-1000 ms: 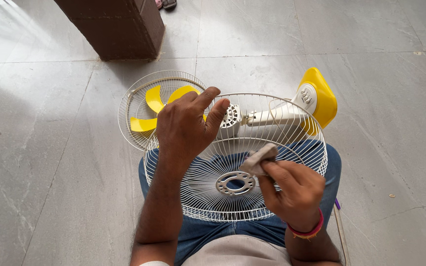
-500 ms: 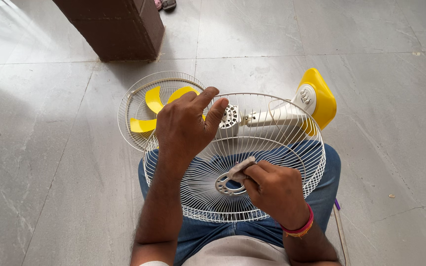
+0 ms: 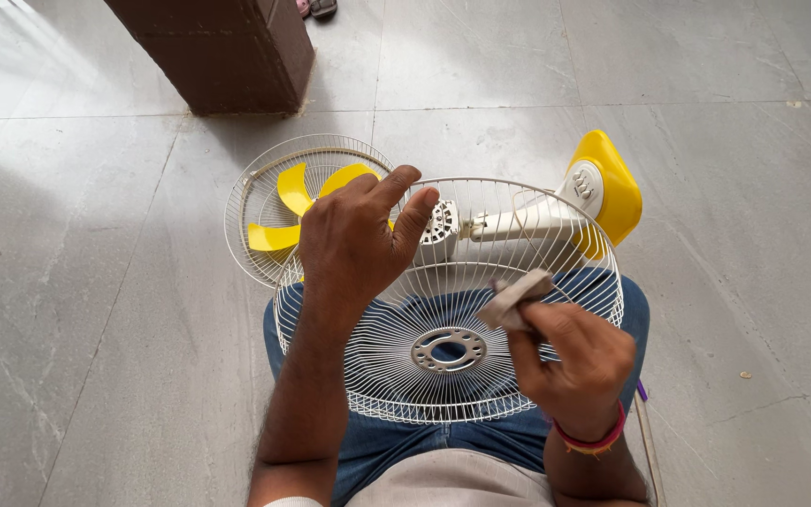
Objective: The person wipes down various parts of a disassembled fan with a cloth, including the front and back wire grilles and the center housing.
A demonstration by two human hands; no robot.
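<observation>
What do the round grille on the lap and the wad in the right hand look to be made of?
Grille: thin metal wire, apparently with a white or cream coating, glossy; a ring at its centre. Wad: soft grey-beige cloth, matte, crumpled and folded, pinched in the right hand.

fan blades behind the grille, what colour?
Yellow. The fan blades lie in the other grille half on the floor, clearest in the head view.

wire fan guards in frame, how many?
2. One white wire guard rests on the person's lap, its far rim held by the left hand, with the right hand holding a cloth over it. The second guard lies on the floor behind, with yellow blades on it.
</observation>
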